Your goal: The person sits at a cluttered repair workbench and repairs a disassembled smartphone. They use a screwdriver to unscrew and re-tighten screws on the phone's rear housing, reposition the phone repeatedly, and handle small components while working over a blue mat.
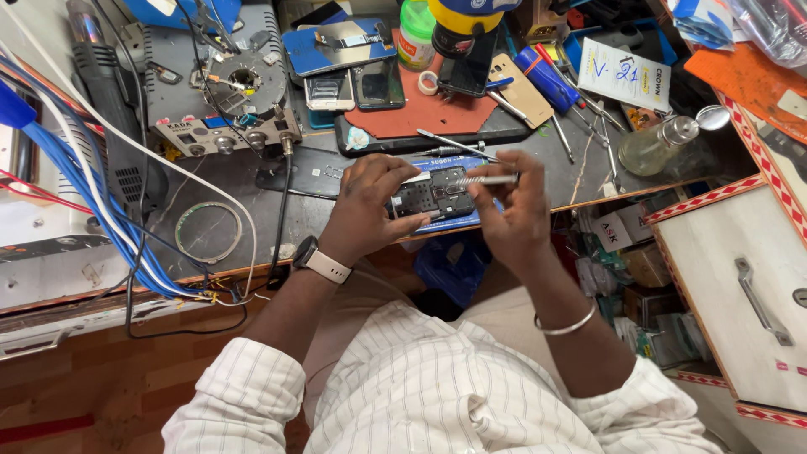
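An opened phone (437,196) with its dark inner boards showing lies on a blue mat (458,220) at the workbench's front edge. My left hand (366,208) grips the phone's left end, thumb under its near edge. My right hand (513,208) holds a slim metal tool (486,179), its tip pointing left over the phone's upper part. A watch with a pale strap sits on my left wrist, a metal bangle on my right.
Behind the phone lie a red mat (420,113), several phones and back covers (340,44), screwdrivers (546,80) and a glass bottle (660,145). A grey repair station (223,92) and blue cables (76,185) fill the left. A white drawer (748,286) stands at right.
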Demonstrator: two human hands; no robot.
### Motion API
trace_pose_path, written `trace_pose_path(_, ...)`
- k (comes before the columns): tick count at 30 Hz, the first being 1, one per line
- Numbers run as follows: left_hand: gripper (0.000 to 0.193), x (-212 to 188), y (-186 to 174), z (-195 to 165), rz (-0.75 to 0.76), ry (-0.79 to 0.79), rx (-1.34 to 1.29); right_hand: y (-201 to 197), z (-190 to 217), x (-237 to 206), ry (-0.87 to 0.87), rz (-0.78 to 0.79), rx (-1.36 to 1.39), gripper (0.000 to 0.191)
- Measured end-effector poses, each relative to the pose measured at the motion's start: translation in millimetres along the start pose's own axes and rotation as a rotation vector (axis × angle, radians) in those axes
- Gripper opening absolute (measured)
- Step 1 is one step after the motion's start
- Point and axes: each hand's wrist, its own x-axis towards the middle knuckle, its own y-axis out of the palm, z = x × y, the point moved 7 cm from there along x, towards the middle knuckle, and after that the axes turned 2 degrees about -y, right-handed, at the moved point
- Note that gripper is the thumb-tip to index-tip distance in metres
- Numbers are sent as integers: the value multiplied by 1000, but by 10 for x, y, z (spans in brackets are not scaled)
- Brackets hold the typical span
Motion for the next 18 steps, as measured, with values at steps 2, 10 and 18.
trace_pose_path(2,49,-6,44,15,43,-14,46,-49,50,129,-39,32,-111,44)
trace_pose_path(10,40,-36,89,53,83,-37,73,145,162,398,-140,209,-244,38)
trace_pose_path(18,41,-44,97,57,105,-66,60,210,153,403,-139,239,-287,36)
